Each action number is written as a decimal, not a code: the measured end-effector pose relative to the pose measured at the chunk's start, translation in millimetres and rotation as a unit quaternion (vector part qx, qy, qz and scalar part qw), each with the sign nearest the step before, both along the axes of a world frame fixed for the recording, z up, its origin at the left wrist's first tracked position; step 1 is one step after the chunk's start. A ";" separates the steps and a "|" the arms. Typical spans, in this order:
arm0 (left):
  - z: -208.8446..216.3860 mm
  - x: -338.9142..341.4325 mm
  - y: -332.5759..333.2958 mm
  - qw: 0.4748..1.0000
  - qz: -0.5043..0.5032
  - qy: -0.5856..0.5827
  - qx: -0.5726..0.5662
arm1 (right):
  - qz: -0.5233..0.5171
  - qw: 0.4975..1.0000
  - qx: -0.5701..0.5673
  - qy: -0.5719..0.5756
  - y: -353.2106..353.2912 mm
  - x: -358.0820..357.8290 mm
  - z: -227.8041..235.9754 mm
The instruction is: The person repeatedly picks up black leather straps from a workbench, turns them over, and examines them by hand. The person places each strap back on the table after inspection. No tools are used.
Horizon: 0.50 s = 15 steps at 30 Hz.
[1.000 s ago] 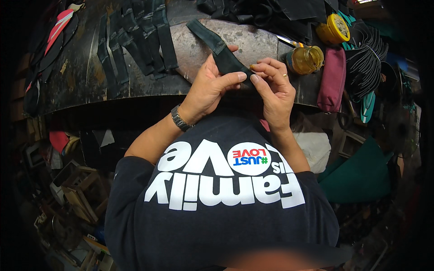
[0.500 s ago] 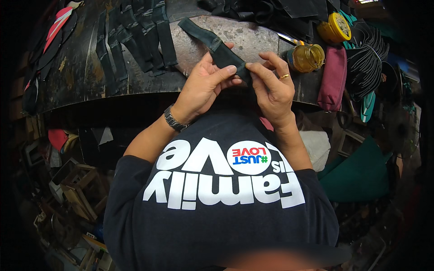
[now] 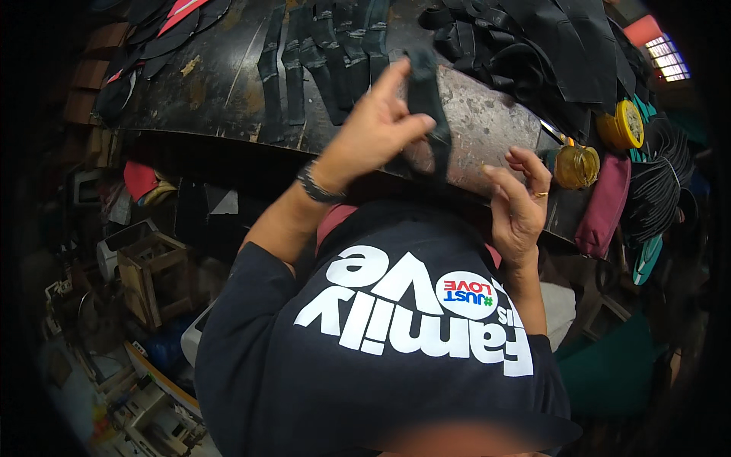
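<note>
Head view, left hand (image 3: 373,141): grasps 1 dark strip (image 3: 426,95) with thumb across its middle, index finger stretched toward its 12 o'clock end; slightly blurred.
Dark strip: runs from 12 to 6 o'clock, at 2 o'clock of the left hand, before the mottled slab (image 3: 491,114); cannot tell if touching.
Right hand (image 3: 521,202): released, fingers half curled, nothing seen between them; at 4 o'clock of the left hand.
Strip grip: probably best kept light and flat, lower end steadied against twisting.
Row of strips (image 3: 320,61): at 11 o'clock of the left hand; needs a lifted wrist to avoid dragging.
Bench edge (image 3: 221,131): passes beneath the left forearm.
Slab: offers most room, at 3 o'clock of the strip.
Amber jar (image 3: 576,167): crowds the right hand at 2 o'clock.
</note>
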State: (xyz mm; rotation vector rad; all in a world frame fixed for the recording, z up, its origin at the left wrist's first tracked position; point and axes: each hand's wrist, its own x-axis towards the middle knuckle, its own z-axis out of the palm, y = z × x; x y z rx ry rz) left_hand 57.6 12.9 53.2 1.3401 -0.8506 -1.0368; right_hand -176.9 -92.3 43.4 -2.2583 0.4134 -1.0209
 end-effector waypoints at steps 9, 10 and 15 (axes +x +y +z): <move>13.5 142.7 2.2 0.730 0.206 -0.643 0.105 | -0.118 0.992 -0.013 -0.030 -35.0 -41.2 17.5; 9.4 140.2 -2.9 0.576 0.271 -0.759 0.139 | -0.136 0.990 -0.013 -0.034 -43.8 -48.1 20.5; -7.1 76.7 -58.7 0.897 0.106 -0.426 -0.052 | -0.209 0.977 -0.036 0.006 -86.5 -73.0 28.4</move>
